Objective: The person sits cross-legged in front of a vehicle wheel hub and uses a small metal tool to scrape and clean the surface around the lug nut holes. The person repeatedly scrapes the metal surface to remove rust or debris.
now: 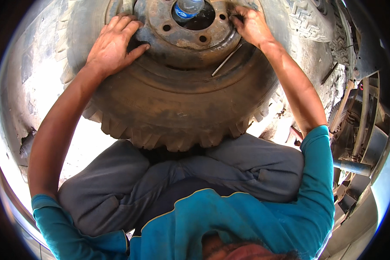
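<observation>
Wheel (182, 108) with a rusty rim (177, 42) stands just beyond the grey trousers (104, 182). Well apart, the left hand (113, 43), thumb spread, lies at its left; the right hand (252, 27) curls at its right, grip unclear. A thin rod (226, 60) slants nearby; a bottle (189, 8) shows through the centre hole.

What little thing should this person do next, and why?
Perhaps slide the right hand toward the body and pick up the rod: it lies on the wheel close to that hand, apparently unheld, while the left hand rests spread on the wheel's other side and could steady it.
</observation>
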A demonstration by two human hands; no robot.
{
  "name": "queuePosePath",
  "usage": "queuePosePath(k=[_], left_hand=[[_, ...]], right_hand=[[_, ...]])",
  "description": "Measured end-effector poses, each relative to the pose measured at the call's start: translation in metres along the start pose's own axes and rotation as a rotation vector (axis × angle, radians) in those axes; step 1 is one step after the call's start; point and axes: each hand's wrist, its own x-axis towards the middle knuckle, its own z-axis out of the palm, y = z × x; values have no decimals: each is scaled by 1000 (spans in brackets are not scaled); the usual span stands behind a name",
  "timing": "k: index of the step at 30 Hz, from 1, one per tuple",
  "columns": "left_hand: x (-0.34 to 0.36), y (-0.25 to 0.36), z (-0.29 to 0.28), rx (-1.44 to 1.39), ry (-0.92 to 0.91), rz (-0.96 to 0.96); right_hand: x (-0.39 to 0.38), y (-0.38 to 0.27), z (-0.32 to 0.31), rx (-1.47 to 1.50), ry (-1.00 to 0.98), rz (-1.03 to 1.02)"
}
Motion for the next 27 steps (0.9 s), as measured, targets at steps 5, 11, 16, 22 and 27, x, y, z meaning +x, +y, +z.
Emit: queuePosePath(k=[5, 11, 16, 22, 27], left_hand=[[2, 3, -3, -10, -16, -11], [0, 1, 1, 6, 19, 8], [1, 2, 1, 22, 3, -38], [2, 7, -1, 3, -36, -42], [0, 4, -1, -5, -6, -16]], right_hand=[[-3, 12, 9, 45, 107, -86], [-11, 13, 3, 42, -10, -74], [4, 20, 7, -9, 84, -83], [-8, 16, 8, 26, 77, -103], [-1, 11, 4, 73, 47, -90]])
